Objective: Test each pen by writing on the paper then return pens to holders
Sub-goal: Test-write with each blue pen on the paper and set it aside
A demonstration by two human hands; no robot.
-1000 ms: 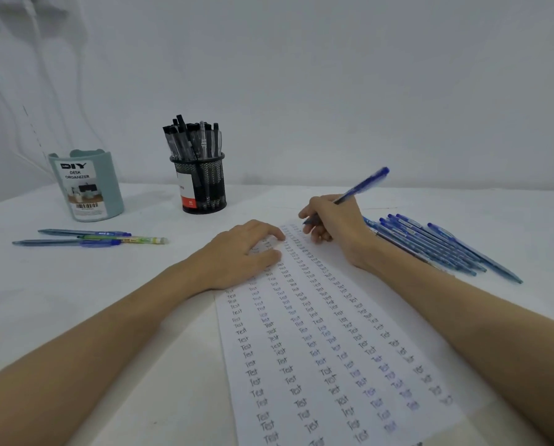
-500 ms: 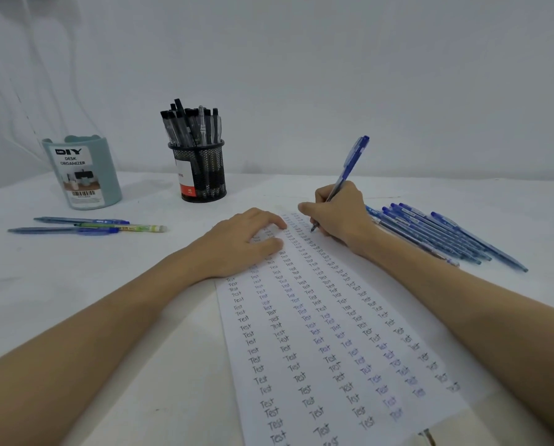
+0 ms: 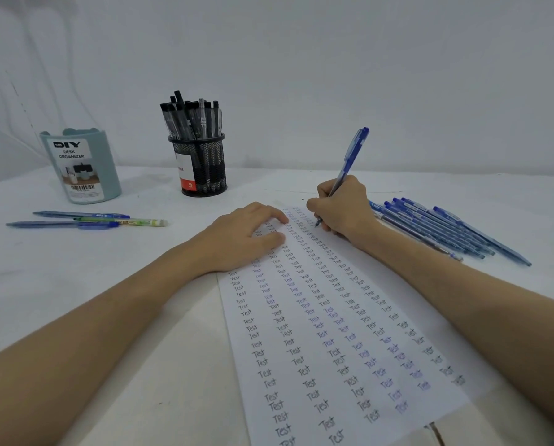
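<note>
A white sheet of paper (image 3: pixel 340 342) covered in columns of the word "Test" lies on the table. My right hand (image 3: pixel 343 207) grips a blue pen (image 3: pixel 349 159) upright, with its tip on the paper's far end. My left hand (image 3: pixel 246 236) rests flat on the paper's upper left part, fingers relaxed. A black mesh holder (image 3: pixel 201 165) full of black pens stands at the back. To its left stands a teal desk organizer (image 3: pixel 82 169). A row of several blue pens (image 3: pixel 446 230) lies right of my right hand.
Two blue pens (image 3: pixel 76 219) and a green pen (image 3: pixel 124 222) lie on the table in front of the organizer. A white wall rises behind the table. The table's near edge shows a dark mark (image 3: pixel 436 432) at bottom right.
My right hand has swung the blue pen from a slanted hold to upright and lowered its tip onto the paper. My left hand has stayed on the sheet.
</note>
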